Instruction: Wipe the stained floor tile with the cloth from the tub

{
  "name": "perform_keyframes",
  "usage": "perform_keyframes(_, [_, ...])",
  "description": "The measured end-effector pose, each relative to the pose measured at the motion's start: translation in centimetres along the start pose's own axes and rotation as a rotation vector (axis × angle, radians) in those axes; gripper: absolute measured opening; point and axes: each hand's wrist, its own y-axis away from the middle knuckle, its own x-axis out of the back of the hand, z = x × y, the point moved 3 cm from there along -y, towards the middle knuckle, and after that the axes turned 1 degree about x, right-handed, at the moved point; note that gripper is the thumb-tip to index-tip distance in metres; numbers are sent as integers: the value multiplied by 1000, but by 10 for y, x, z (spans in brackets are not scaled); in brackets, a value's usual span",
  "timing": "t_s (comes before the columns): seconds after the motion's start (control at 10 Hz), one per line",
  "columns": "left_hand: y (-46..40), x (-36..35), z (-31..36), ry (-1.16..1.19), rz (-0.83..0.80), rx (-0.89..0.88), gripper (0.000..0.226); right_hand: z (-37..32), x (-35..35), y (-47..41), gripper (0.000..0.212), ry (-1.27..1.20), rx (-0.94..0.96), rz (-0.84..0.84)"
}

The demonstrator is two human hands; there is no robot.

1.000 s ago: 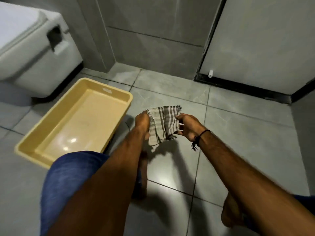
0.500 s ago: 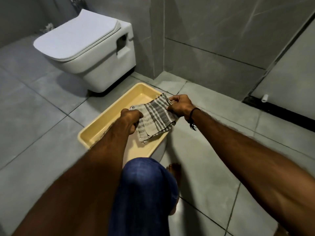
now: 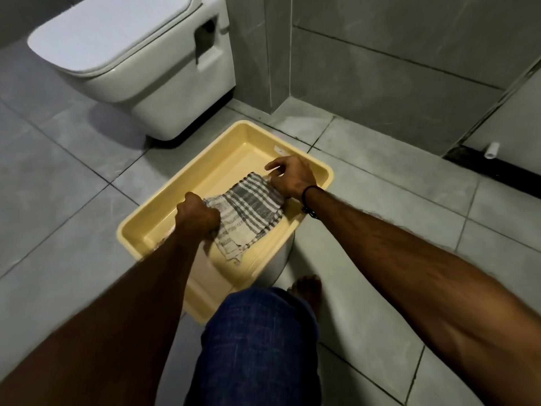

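Checked grey-and-white cloth hangs between both hands over the yellow tub: the left hand is clenched on one corner, the right hand pinches the opposite edge. Soft and limp, probably light; bunching it into a pad should suit wiping the floor.

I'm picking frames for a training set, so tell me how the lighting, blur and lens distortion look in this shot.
Head view: dim, flat light; a soft shadow lies under the toilet. The cloth, both hands (left hand, right hand) and the tub are fairly sharp. Wide-angle stretch enlarges the forearms and bends the wall lines near the edges. No strong glare.
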Motion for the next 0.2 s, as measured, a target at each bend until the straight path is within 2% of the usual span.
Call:
perform_keyframes(0.1, [21, 13, 16, -268, 129, -186, 49, -6, 36, 18, 32, -46, 2, 69])
perform_keyframes(0.2, [68, 26, 51, -370, 178, -469, 46, -5, 103, 58, 28, -29, -38, 243])
